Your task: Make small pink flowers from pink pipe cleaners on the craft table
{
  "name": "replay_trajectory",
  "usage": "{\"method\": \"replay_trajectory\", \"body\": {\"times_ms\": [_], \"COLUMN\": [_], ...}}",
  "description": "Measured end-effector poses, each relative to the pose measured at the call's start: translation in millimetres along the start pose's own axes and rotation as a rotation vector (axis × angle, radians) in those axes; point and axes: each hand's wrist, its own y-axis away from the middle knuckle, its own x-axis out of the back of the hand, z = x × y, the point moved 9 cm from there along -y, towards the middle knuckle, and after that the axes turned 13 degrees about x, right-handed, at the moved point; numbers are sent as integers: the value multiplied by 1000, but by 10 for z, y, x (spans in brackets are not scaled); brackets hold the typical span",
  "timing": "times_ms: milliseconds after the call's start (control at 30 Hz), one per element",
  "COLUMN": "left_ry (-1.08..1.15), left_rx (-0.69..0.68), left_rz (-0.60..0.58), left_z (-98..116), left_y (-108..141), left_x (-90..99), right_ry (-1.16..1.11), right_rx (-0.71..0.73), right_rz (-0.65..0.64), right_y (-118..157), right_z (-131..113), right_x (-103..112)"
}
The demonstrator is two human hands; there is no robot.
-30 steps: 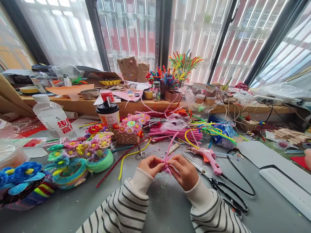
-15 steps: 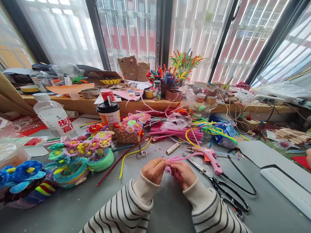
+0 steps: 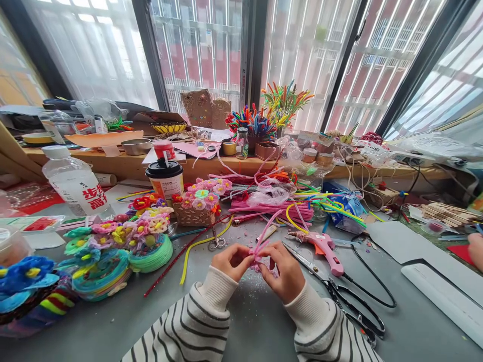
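Note:
Between my two hands are pink pipe cleaners (image 3: 260,245), their loose ends pointing up and away from me. My left hand (image 3: 233,261) pinches them from the left with thumb and forefinger. From the other side, my right hand (image 3: 285,271) grips the same pink bundle, its fingers curled; a fuzzy pink part shows below the fingertips. Just right of my right hand lie large black-handled scissors (image 3: 339,296) and a pink glue gun (image 3: 322,249) with its cord. Small scissors (image 3: 217,242) and a yellow pipe cleaner (image 3: 190,254) lie beyond my left hand.
Pipe-cleaner flower baskets (image 3: 151,256) crowd the left, near a water bottle (image 3: 77,183) and a lidded cup (image 3: 166,178). A pile of pink pipe cleaners (image 3: 271,213) lies ahead. At far right, another person's hand (image 3: 476,249) shows near wooden sticks (image 3: 449,213).
My hands have shifted their hold on the pink pipe cleaners, with fingers more raised, and the loose ends now point upward rather than sideways. More of the other person's hand shows at right.

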Motion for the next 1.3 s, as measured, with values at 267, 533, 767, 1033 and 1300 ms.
{"method": "replay_trajectory", "body": {"times_ms": [267, 533, 767, 1033, 1300], "left_ry": [-93, -195, -219, 238, 342], "left_rx": [-40, -156, -356, 197, 243], "left_rz": [2, 34, 82, -171, -186], "left_z": [40, 153, 368, -83, -130], "left_y": [26, 85, 203, 5, 7], "left_x": [-30, -38, -39, -145, -175], "right_ry": [165, 101, -610, -923, -1113], "right_rx": [112, 3, -591, -671, -815], "right_rz": [-87, -61, 108, 46, 94], "right_y": [0, 18, 236, 264, 340], "right_z": [-67, -3, 489, 538, 541], "right_x": [-53, -62, -321, -434, -544]}}
